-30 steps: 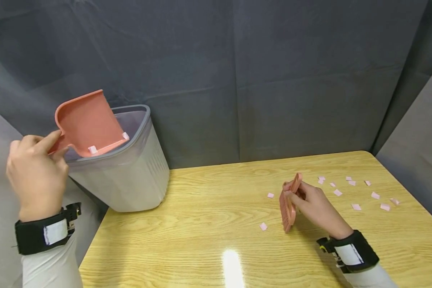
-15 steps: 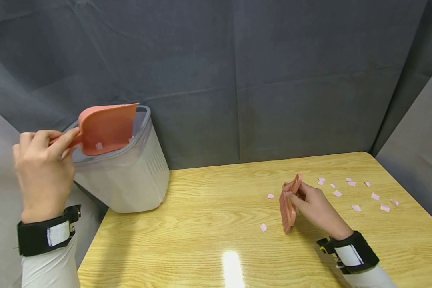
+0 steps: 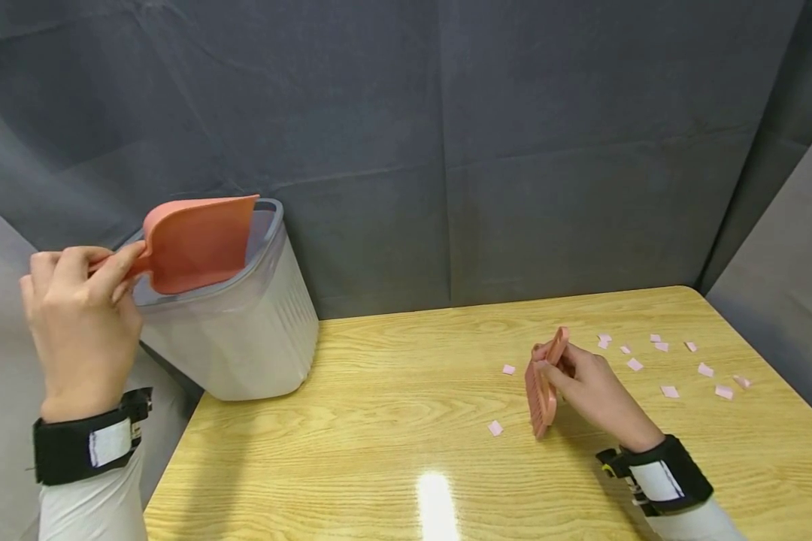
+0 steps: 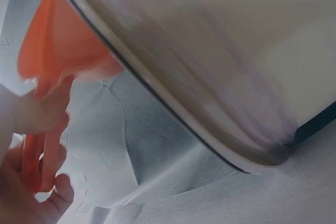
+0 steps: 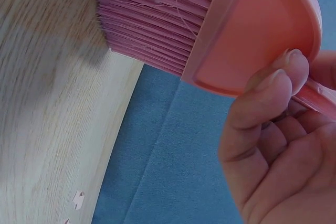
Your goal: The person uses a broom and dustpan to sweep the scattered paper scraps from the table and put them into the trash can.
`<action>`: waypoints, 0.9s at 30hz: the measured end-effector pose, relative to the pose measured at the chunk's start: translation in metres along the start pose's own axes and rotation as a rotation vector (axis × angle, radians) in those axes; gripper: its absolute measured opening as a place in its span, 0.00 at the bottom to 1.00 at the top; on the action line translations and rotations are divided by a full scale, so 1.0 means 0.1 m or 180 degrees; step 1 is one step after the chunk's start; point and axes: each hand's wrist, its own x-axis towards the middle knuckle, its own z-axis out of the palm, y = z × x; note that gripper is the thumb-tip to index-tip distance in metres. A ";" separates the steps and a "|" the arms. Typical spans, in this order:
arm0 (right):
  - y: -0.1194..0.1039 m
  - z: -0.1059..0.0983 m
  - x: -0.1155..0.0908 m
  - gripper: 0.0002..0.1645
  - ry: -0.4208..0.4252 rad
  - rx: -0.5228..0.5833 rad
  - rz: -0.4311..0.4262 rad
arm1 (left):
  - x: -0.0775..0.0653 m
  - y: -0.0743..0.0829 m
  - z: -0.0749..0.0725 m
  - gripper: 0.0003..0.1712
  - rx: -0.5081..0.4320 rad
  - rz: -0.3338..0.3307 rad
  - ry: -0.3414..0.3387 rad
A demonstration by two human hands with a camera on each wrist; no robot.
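In the head view, my left hand (image 3: 84,323) grips the handle of a coral-pink dustpan (image 3: 199,244), its pan tilted over the mouth of a pale bin (image 3: 243,342) with a grey rim. No paper shows on the pan's visible face. The left wrist view has the fingers curled round the dustpan's looped handle (image 4: 44,153), beside the bin's rim. My right hand (image 3: 598,391) pinches a matching small hand brush (image 3: 543,387) on edge, bristles toward the table. From the right wrist, its pink bristles (image 5: 152,19) meet the wood, with thumb and fingers at the base of the handle.
Several pink paper scraps (image 3: 670,391) lie scattered right of the brush. Two more, a near scrap (image 3: 495,427) and a farther scrap (image 3: 508,369), lie left of it. The wooden table (image 3: 379,421) ends against a dark cloth backdrop (image 3: 548,150).
The left hand moved slightly right and turned the dustpan steeper over the bin. Two paper scraps seen on the pan earlier no longer show on it. The right hand and brush stayed put.
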 end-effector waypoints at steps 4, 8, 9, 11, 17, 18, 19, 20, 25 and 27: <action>0.01 0.00 -0.01 0.24 -0.0004 -0.0006 -0.0012 | -0.01 0.00 0.00 0.18 0.0003 -0.0124 0.0115; 0.01 0.00 -0.01 0.25 -0.0015 0.0006 -0.0002 | -0.02 0.01 0.00 0.17 0.0020 -0.0250 0.0211; 0.01 0.00 -0.01 0.26 -0.0018 0.0013 0.0000 | -0.02 0.01 0.00 0.17 0.0022 -0.0309 0.0247; 0.02 0.00 -0.01 0.26 -0.0016 0.0017 -0.0008 | -0.01 0.04 0.01 0.16 0.0042 -0.0477 0.0406; 0.02 0.00 -0.01 0.25 -0.0011 0.0026 -0.0029 | -0.03 0.17 0.01 0.26 0.0016 -0.1037 0.0957; 0.02 0.00 -0.02 0.24 -0.0013 0.0028 -0.0030 | -0.04 0.22 0.00 0.27 -0.0035 -0.1036 0.0947; 0.02 0.00 -0.02 0.24 -0.0012 0.0025 -0.0030 | -0.06 0.27 -0.01 0.26 -0.0121 -0.1018 0.0884; 0.02 -0.01 -0.02 0.24 -0.0013 0.0027 -0.0035 | -0.08 0.37 -0.03 0.24 -0.0255 -0.0996 0.0793; 0.03 -0.02 0.01 0.23 0.0025 0.0007 -0.0060 | -0.27 0.79 0.07 0.19 -0.0995 -0.0647 0.0130; 0.03 -0.01 0.01 0.22 0.0030 0.0009 -0.0071 | -0.38 0.93 0.17 0.21 -0.1216 -0.0478 -0.0182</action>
